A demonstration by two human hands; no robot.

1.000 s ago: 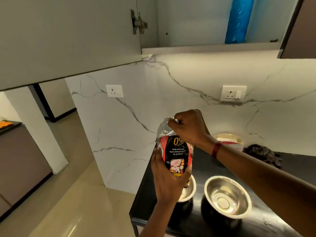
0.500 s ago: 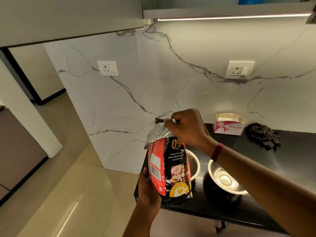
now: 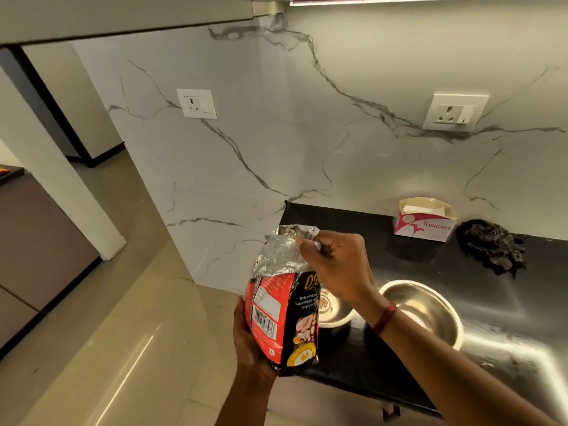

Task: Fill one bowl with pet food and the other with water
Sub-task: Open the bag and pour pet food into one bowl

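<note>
I hold the pet food bag (image 3: 282,315) upright in the air, at the near left edge of the dark surface (image 3: 344,219). My left hand (image 3: 249,342) cups its bottom from behind, and my right hand (image 3: 338,269) pinches the crumpled silver foil at the top.

I judge the bag to be rather light, soft and crinkly, with a smooth printed skin that can slip. The foil is thin and may tear if pulled hard. So the full lower body is the place to grip, and the top serves only for opening and guiding.

Two steel bowls stand on the surface. The left bowl (image 3: 336,312) is partly hidden behind the bag and my wrist, and the right bowl (image 3: 424,309) is in plain view. Both look empty, and I see no food in them. Whether they hold water I cannot tell.
</note>
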